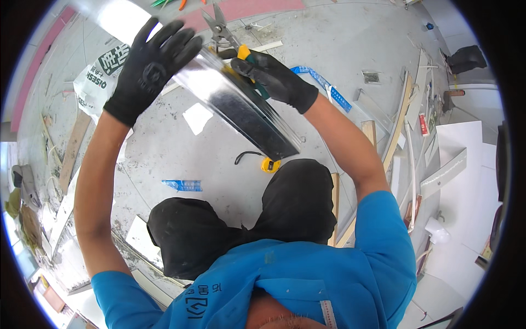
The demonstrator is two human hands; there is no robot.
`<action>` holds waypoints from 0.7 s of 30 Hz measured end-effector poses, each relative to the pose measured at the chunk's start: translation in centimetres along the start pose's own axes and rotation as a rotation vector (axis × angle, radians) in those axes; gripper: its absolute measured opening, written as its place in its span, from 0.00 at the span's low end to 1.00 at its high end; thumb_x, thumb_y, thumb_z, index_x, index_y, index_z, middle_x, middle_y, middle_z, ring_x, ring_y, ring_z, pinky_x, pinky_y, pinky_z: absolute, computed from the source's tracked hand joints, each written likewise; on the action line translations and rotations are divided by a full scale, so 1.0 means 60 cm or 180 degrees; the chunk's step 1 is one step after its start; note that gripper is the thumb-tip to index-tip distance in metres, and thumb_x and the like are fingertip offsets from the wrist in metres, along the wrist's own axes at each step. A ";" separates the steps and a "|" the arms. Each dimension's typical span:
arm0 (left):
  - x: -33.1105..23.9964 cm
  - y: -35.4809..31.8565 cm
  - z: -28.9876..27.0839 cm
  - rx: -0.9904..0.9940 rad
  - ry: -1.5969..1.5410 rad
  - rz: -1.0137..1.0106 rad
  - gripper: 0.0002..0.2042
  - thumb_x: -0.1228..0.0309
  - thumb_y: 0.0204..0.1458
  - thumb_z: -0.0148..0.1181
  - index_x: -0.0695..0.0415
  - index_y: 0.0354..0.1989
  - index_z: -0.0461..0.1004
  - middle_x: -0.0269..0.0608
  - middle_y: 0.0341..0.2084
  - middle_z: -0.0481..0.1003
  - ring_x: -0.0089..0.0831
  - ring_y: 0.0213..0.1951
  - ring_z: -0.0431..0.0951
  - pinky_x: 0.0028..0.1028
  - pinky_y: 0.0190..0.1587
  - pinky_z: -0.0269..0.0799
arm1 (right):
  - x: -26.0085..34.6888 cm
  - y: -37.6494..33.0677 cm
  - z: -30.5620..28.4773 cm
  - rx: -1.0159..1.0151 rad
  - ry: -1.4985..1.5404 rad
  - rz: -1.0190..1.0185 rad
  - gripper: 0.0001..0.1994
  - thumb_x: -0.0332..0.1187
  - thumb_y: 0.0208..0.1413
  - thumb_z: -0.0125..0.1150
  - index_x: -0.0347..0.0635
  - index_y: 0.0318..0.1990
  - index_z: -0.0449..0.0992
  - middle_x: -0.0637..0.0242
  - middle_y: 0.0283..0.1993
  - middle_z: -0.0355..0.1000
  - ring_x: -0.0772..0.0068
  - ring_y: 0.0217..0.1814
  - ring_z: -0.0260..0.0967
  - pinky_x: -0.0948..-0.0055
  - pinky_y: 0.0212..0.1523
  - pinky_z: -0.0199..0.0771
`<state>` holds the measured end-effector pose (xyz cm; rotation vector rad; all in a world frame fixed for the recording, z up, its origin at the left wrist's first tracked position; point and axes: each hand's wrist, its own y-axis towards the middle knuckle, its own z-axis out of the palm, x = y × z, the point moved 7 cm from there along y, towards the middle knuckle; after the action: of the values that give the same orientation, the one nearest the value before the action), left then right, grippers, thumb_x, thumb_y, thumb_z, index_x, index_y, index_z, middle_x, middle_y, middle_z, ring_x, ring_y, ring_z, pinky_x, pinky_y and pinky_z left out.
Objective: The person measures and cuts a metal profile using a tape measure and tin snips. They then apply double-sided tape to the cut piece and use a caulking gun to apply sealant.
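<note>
My left hand (153, 68), in a black glove, has its fingers stretched out at the upper end of a long shiny metal profile (224, 101). Whether the palm presses on the metal is hidden. The profile slants down toward my knees, its dark lower end near my right knee. In my right hand (271, 77), also gloved in black, are tin snips (243, 54) with yellow and green handles. Their blades point up and away, apart at the tips, beside the profile. A yellow tape measure (270, 165) with a black strap lies on the floor just below the profile's end.
A white printed bag (96, 85) lies left of my left hand. Blue strips (182, 185) and white scraps (197, 118) are on the grey floor (323, 46). Wooden strips (398, 123) and offcuts line the right side, near a white pipe fitting (437, 231).
</note>
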<state>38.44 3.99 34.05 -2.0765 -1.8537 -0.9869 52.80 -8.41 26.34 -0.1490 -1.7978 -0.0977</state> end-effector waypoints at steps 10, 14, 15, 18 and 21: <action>-0.051 0.051 0.082 -0.0964 -0.2965 -0.2073 0.45 0.58 0.46 0.70 0.61 0.70 0.53 0.56 0.65 0.61 0.49 0.67 0.61 0.41 0.69 0.56 | -0.033 -0.026 -0.060 -0.1459 0.2207 -0.0497 0.09 0.28 0.63 0.55 0.35 0.48 0.73 0.68 0.40 0.74 0.78 0.45 0.72 0.78 0.50 0.71; -0.268 -0.035 0.153 0.0879 -0.5309 -0.2767 0.57 0.48 0.41 0.74 0.71 0.70 0.46 0.66 0.64 0.61 0.51 0.67 0.61 0.38 0.69 0.56 | -0.094 -0.040 -0.072 -0.1945 0.1853 -0.0567 0.11 0.30 0.62 0.57 0.36 0.49 0.72 0.68 0.42 0.74 0.77 0.45 0.71 0.76 0.49 0.70; -0.300 -0.044 0.156 0.1191 -0.5625 -0.2935 0.60 0.45 0.39 0.75 0.74 0.70 0.45 0.68 0.63 0.61 0.51 0.67 0.61 0.37 0.69 0.56 | -0.116 -0.044 -0.076 -0.2035 0.1897 -0.0451 0.11 0.30 0.62 0.57 0.36 0.49 0.72 0.68 0.42 0.74 0.77 0.45 0.71 0.76 0.49 0.70; -0.351 -0.052 0.147 0.2073 -0.6291 -0.3428 0.60 0.51 0.42 0.76 0.73 0.71 0.40 0.65 0.62 0.62 0.45 0.64 0.65 0.34 0.65 0.63 | -0.178 -0.066 -0.081 -0.2426 0.1774 -0.0429 0.12 0.30 0.65 0.54 0.35 0.52 0.71 0.67 0.44 0.72 0.78 0.47 0.70 0.75 0.50 0.69; -0.393 -0.038 0.137 0.2653 -0.6804 -0.3690 0.57 0.56 0.44 0.77 0.73 0.71 0.42 0.61 0.60 0.65 0.41 0.62 0.68 0.33 0.64 0.64 | -0.248 -0.093 -0.076 -0.2622 0.1723 -0.0206 0.11 0.29 0.62 0.57 0.37 0.50 0.70 0.68 0.42 0.73 0.79 0.44 0.70 0.77 0.47 0.69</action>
<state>39.20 -10.21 13.37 -0.7035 -2.8391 2.6710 59.71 -15.34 12.98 -0.5886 -1.1324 -0.8450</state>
